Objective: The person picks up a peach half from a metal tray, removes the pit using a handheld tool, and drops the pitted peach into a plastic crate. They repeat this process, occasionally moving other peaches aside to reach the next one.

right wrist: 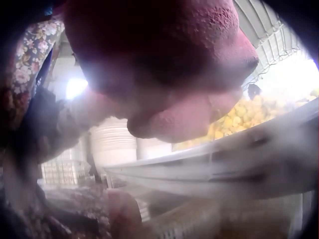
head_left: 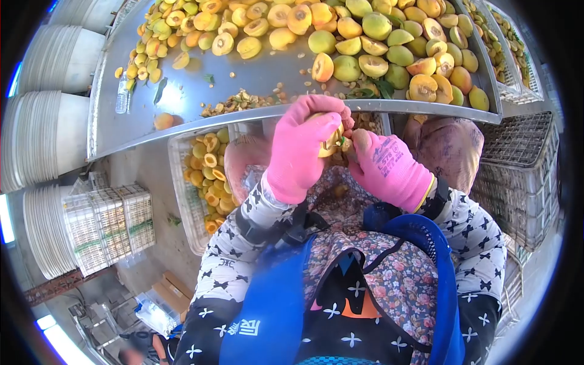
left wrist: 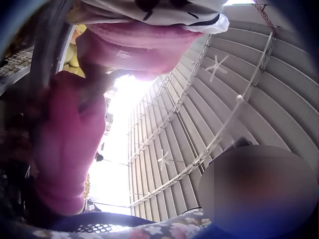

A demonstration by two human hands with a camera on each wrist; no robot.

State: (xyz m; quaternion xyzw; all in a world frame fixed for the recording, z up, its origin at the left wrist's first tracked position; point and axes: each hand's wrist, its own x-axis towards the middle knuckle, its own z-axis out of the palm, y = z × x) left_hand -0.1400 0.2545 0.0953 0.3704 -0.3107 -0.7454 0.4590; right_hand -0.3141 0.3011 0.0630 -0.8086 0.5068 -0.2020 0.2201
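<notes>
In the head view the left hand (head_left: 302,149), in a pink glove, grips a yellow fruit (head_left: 329,145) with fingers and thumb curled round it, just off the tray's near edge. Close against its right side is the pink-gloved right hand (head_left: 392,168), fingers curled in at the fruit; something small and green shows between the hands, too small to identify. Both gloves also appear in the left wrist view, the left hand (left wrist: 134,50) above the right hand (left wrist: 67,142). The right wrist view is filled by a blurred glove, and the fruit is hidden there.
A metal tray (head_left: 228,76) holds many whole and halved fruits, with pits along its near edge. Below it stands a crate (head_left: 196,234) of halved fruits. Stacked crates (head_left: 517,176) are at the right, stacked white tubs (head_left: 45,140) at the left. A plastic bottle (head_left: 123,96) lies on the tray.
</notes>
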